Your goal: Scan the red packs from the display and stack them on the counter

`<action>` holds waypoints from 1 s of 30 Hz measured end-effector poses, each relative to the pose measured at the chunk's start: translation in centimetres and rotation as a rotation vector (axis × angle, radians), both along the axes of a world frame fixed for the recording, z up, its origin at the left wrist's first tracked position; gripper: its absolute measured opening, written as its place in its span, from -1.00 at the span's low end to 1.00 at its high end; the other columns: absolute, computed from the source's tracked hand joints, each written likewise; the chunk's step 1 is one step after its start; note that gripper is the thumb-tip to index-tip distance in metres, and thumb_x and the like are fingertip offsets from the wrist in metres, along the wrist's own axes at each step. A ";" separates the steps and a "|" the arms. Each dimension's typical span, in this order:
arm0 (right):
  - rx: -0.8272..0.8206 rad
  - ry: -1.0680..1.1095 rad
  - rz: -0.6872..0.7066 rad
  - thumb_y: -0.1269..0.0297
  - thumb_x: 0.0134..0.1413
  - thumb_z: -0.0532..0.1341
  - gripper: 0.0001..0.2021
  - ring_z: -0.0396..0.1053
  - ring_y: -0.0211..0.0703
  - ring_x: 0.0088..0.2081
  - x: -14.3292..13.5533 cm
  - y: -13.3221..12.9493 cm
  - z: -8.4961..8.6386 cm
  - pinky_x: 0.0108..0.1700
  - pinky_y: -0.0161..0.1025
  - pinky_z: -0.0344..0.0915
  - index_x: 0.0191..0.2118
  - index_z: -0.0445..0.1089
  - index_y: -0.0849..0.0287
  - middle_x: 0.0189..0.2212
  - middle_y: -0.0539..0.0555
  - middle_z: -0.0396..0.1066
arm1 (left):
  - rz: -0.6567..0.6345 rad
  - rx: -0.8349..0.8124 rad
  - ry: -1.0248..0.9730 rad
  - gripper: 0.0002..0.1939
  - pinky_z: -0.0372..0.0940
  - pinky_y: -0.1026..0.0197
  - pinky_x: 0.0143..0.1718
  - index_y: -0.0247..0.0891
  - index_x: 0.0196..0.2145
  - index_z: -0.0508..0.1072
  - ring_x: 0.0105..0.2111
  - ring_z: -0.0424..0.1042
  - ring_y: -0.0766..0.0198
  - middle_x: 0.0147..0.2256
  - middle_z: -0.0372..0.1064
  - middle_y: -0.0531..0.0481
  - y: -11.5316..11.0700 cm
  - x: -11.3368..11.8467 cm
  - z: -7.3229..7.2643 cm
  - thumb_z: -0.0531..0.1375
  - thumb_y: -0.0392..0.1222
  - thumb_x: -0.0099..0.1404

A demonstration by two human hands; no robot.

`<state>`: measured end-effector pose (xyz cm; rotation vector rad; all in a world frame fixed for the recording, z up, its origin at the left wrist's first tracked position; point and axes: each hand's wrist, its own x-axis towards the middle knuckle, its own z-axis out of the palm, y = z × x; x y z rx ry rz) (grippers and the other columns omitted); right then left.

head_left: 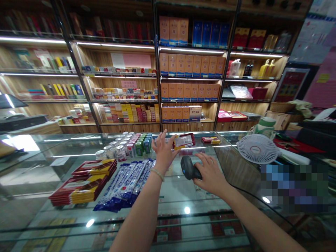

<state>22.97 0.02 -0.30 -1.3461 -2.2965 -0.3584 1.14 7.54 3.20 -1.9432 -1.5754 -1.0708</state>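
My left hand (pixel 165 152) reaches over the glass counter, its thumb and one finger at the near-left corner of a red and yellow chocolate bar (pixel 184 140). The hand's other fingers are spread upward. The bar is tilted, with its pale label side facing me. In my right hand (pixel 211 175) is a black barcode scanner (pixel 187 168), gripped by its handle, with a small blue light showing. Left of my left hand lie blue and white packets (pixel 128 182) in a fanned pile. Beyond them are stacks of red and yellow chocolate bars (pixel 81 187).
Several small jars and tubes (pixel 131 145) stand in rows on the glass counter (pixel 173 196). More bars (pixel 210 140) lie at its far edge. A white fan (pixel 258 148) and a green-topped bottle (pixel 265 126) are at right. The scanner's cable (pixel 262 201) runs right. Stocked shelves (pixel 160 78) line the wall.
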 end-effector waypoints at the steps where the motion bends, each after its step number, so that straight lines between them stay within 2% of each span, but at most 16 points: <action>1: -0.010 -0.011 0.007 0.13 0.03 0.31 -0.67 0.01 0.26 0.40 0.0 0.0 0.0 0.36 0.28 -0.08 -0.08 0.47 0.12 0.38 0.26 0.17 | 0.000 -0.002 -0.004 -0.26 -0.23 -0.42 0.38 0.09 0.24 0.39 0.40 0.03 -0.22 0.43 0.01 -0.20 0.0 0.0 0.1 0.46 0.02 0.11; 9: -0.119 -0.047 0.069 -0.07 0.09 0.30 -0.54 -0.11 0.25 0.45 0.4 0.5 -0.1 0.41 0.33 -0.23 0.00 0.44 0.13 0.42 0.26 0.08 | -0.007 0.000 -0.007 -0.27 -0.21 -0.44 0.37 0.08 0.23 0.40 0.39 0.05 -0.23 0.43 0.02 -0.21 -0.3 0.1 0.3 0.46 0.01 0.12; 13: -0.211 0.038 0.122 -0.22 0.15 0.24 -0.39 -0.09 0.21 0.45 1.4 1.7 0.3 0.39 0.27 -0.06 0.17 0.36 0.07 0.43 0.26 0.03 | 0.002 0.010 -0.002 -0.28 -0.21 -0.43 0.37 0.09 0.23 0.41 0.38 0.05 -0.23 0.42 0.03 -0.22 -0.2 0.0 0.2 0.46 0.03 0.12; 15: -0.210 0.140 0.086 -0.20 0.25 0.15 -0.43 -0.02 0.14 0.43 2.0 3.2 0.8 0.36 0.18 0.05 0.22 0.32 0.03 0.41 0.23 0.06 | 0.005 0.008 0.000 -0.29 -0.21 -0.42 0.37 0.08 0.23 0.41 0.38 0.06 -0.21 0.41 0.05 -0.24 -0.1 0.0 0.2 0.45 0.03 0.13; 17: -0.144 0.250 -0.003 -0.13 0.31 0.11 -0.51 0.04 0.10 0.40 2.5 5.2 1.5 0.34 0.13 0.10 0.19 0.35 0.03 0.36 0.21 0.14 | 0.008 0.005 0.001 -0.29 -0.21 -0.43 0.37 0.08 0.23 0.41 0.38 0.06 -0.20 0.41 0.06 -0.24 -0.1 0.0 0.1 0.45 0.03 0.13; 19: -0.091 0.330 -0.088 -0.07 0.28 0.16 -0.56 0.12 0.11 0.35 2.6 7.4 2.1 0.30 0.11 0.16 0.13 0.42 0.05 0.30 0.22 0.22 | 0.009 0.003 0.003 -0.28 -0.21 -0.43 0.37 0.09 0.23 0.41 0.38 0.05 -0.21 0.41 0.06 -0.23 -0.1 0.0 0.1 0.46 0.02 0.12; 22: -0.117 0.385 -0.203 -0.01 0.24 0.22 -0.63 0.17 0.17 0.31 2.2 10.3 2.4 0.26 0.16 0.17 0.07 0.50 0.01 0.25 0.20 0.29 | 0.009 -0.005 0.001 -0.28 -0.22 -0.43 0.37 0.10 0.23 0.41 0.39 0.05 -0.20 0.41 0.06 -0.21 -0.1 0.0 0.2 0.46 0.02 0.12; 26: -0.156 0.404 -0.217 -0.01 0.21 0.25 -0.66 0.21 0.23 0.27 1.1 12.7 1.7 0.21 0.20 0.22 0.00 0.56 0.02 0.21 0.19 0.35 | 0.002 -0.013 0.004 -0.29 -0.20 -0.43 0.37 0.11 0.23 0.41 0.39 0.05 -0.19 0.42 0.03 -0.19 -0.2 0.0 0.3 0.46 0.01 0.13; 30: -0.172 0.415 -0.170 0.02 0.20 0.28 -0.65 0.26 0.19 0.25 0.7 13.1 0.6 0.19 0.13 0.26 0.02 0.57 0.04 0.22 0.19 0.37 | 0.003 -0.011 0.020 -0.28 -0.21 -0.43 0.37 0.11 0.23 0.41 0.38 0.06 -0.20 0.43 0.02 -0.18 -0.1 0.0 0.2 0.46 0.01 0.12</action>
